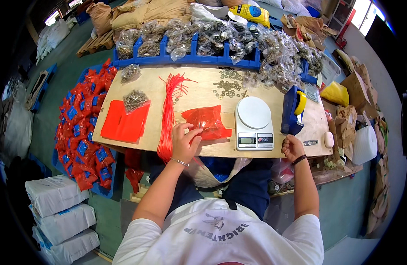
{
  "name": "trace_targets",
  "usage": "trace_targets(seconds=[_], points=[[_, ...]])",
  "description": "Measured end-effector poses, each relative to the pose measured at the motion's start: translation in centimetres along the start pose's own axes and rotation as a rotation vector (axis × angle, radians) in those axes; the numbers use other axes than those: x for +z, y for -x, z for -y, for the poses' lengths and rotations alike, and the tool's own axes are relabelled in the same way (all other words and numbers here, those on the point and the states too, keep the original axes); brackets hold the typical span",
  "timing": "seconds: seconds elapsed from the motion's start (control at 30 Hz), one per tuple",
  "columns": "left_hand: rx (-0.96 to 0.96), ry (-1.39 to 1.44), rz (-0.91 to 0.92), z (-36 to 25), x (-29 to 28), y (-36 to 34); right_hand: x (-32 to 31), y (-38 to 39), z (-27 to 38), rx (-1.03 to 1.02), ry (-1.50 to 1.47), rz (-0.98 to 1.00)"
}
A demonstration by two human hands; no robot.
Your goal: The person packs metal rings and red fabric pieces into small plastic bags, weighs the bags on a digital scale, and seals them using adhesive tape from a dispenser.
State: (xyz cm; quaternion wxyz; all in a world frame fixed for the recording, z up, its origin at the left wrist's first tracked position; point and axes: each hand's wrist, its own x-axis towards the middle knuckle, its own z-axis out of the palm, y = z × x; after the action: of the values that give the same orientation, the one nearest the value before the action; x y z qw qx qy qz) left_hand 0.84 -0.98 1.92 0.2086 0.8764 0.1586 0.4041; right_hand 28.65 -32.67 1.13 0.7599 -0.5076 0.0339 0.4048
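L hand (185,142) at a crinkled red pouch (208,123) lying on the wooden tabletop (157,84), betw. a hank of red strips (166,128) & a white scale (253,113): its grip is part-curled, fingertips on the pouch's L edge, though whether they pinch film or merely rest there can't be told. R hand (293,149) is curled nr the tabletop's near edge, just below a blue tape dispenser (290,108); can't tell if that grip has hold of anything. Poss. trouble: thin film could slide or crease if the L fingertips press unevenly, & a hard tug might tear it. A nudge to the R could push the pouch against the scale & upset a reading; the R hand, so close, could knock the dispenser. Loose strips nr the L wrist might snag its bracelet (180,162). Writing: small print & a display on the scale's panel; dark lettering w/ a small drawing on the wearer's white shirt (177,243); dark print on a yellow sack (251,14) in bkgd; blue patches, poss. labels, on red packets (79,126) at L, no text legible.
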Motion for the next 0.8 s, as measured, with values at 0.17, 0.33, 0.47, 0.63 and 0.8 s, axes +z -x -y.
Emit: trace_targets(seconds=[0.17,0.33,0.47,0.63,0.8], points=[[-0.184,0.289,-0.062,0.9,1.5,0.9,-0.2,0.2,-0.3,0.092,-0.173,0.046],[-0.257,0.476,-0.069,1.6,1.6,1.3,3.9,1.5,-3.1,0.201,-0.425,0.193],[-0.323,0.631,-0.075,2.4,1.7,1.6,11.3,1.0,-7.3,0.227,-0.246,0.273],[-0.345,0.724,-0.072,3.5,2.1,2.0,21.0,2.1,-9.6,0.252,0.003,0.43],[-0.375,0.724,-0.041,3.2,2.0,1.9,22.9,2.4,-11.5,0.264,0.162,0.361]])
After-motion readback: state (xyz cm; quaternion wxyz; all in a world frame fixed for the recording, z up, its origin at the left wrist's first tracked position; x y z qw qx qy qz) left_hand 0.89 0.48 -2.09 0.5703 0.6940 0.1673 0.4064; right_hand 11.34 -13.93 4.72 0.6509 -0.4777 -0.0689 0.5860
